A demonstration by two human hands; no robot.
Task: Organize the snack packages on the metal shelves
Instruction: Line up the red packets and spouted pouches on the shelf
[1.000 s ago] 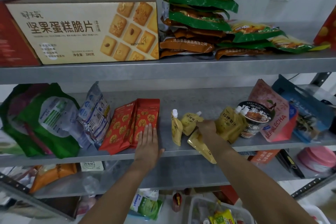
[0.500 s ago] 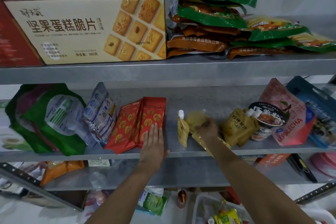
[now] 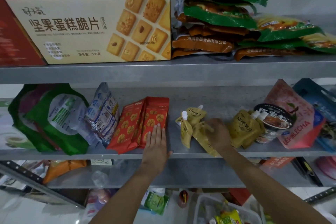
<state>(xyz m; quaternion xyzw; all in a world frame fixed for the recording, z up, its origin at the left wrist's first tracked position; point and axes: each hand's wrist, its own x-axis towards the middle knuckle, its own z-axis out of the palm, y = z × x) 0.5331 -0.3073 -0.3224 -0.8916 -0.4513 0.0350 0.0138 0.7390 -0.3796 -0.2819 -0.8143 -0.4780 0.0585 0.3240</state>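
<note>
Your left hand [image 3: 156,142] lies flat, fingers straight, on the red cookie packs [image 3: 145,123] at the middle shelf [image 3: 181,155]'s centre; it grips nothing. Your right hand [image 3: 218,132], at 3 o'clock from it, curls its fingers down onto the tilted pouch [image 3: 209,146], gripping it as far as shows. This pouch overhangs the shelf edge toward 6 o'clock and is not yet stood up. Two spout pouches [image 3: 185,129] stand at 10 o'clock of that hand, and a pouch pair [image 3: 243,129] at 3 o'clock. I judge the shelf mostly grouped (the yellow ones remain split); the green bags [image 3: 45,120] at 9 o'clock slump.
</note>
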